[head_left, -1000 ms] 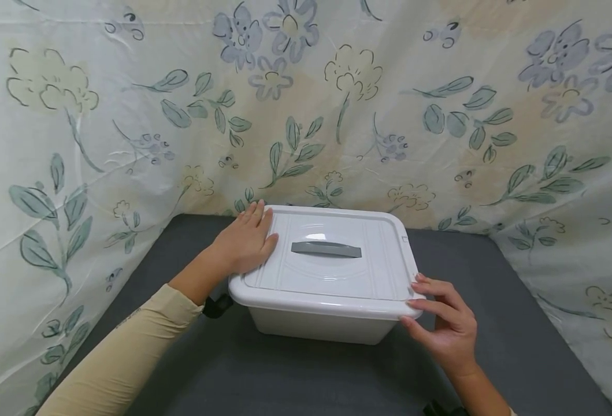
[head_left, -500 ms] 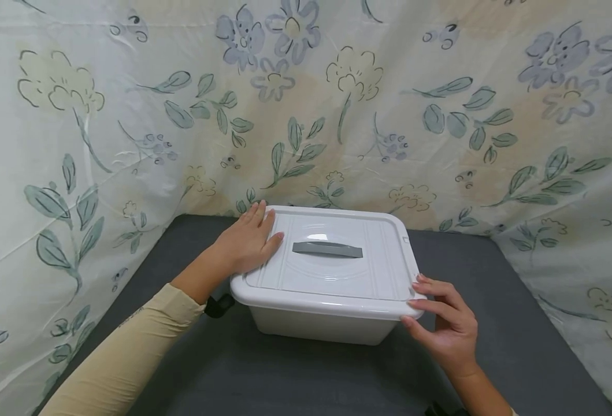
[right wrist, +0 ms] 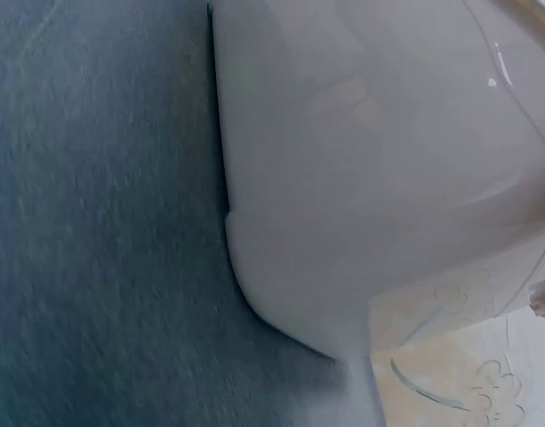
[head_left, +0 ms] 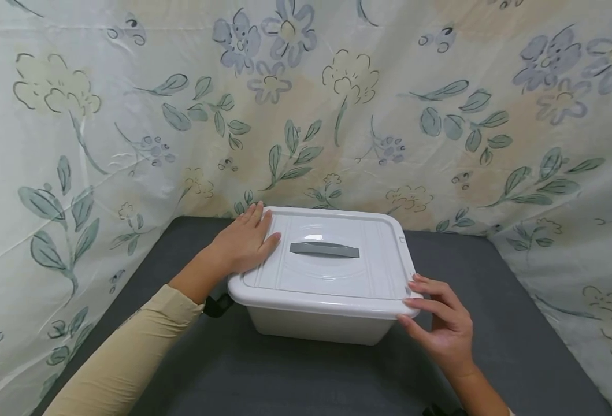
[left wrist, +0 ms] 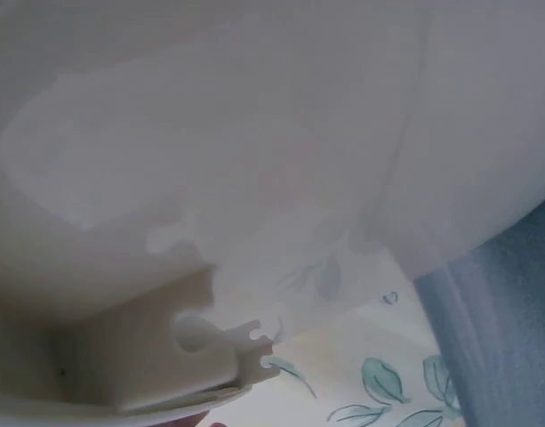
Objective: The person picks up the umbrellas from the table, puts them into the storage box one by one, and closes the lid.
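In the head view, a white plastic storage box (head_left: 316,326) stands on a dark grey surface with its white lid (head_left: 337,283) on top. A grey handle (head_left: 324,249) lies folded across the lid's middle. My left hand (head_left: 243,242) rests on the lid's left edge, its fingers straight and pointing away. At the near right corner, my right hand (head_left: 443,323) holds the lid's rim with bent fingers and the thumb at the front edge. The left wrist view looks up close at the rim's underside (left wrist: 165,356); the right wrist view mostly catches the box wall (right wrist: 343,160).
A dark grey cloth-like surface (head_left: 285,381) lies under the box and spreads around it. White floral fabric (head_left: 306,115) hangs behind and on both sides. A black wrist strap (head_left: 217,306) shows below the left hand.
Both hands keep their places on the lid. The whole head view shifts only slightly; the box and lid show no movement of their own.
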A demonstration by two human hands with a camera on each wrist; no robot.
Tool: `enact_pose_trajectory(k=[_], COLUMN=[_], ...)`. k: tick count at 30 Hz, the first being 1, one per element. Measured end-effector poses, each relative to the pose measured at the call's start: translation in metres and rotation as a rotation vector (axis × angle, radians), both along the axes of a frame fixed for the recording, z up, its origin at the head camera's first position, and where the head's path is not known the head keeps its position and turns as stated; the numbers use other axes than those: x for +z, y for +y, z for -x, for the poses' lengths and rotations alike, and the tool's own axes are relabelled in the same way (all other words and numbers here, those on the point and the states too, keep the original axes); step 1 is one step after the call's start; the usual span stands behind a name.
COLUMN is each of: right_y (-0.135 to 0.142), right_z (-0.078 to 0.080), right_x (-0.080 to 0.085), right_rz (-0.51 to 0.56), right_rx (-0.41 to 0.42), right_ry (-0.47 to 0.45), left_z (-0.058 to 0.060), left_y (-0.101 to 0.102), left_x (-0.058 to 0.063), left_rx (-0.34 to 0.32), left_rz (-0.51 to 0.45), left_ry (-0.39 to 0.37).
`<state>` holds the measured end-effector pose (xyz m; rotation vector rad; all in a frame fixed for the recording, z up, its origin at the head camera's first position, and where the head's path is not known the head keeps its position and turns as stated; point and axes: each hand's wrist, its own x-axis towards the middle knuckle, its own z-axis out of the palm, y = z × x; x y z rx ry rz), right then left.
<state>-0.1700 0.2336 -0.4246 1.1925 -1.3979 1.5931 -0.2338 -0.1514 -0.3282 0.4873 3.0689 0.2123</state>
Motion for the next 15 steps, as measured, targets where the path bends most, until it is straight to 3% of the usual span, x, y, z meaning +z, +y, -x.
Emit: enact_pose_trajectory(k=[8, 15], right_y=[-0.004, -0.001], right_z=[0.005, 0.007], right_x=[-0.002, 0.011], right_rz=[0.032, 0.050], right_rx=[0.005, -0.042], right_ry=[0.053, 0.021], left_z=[0.001, -0.002], left_y=[-0.001, -0.001], left_x=[0.002, 0.011], left_rx=[-0.007, 0.005], left_rz=[0.016, -0.006], left_ry=[0.009, 0.018])
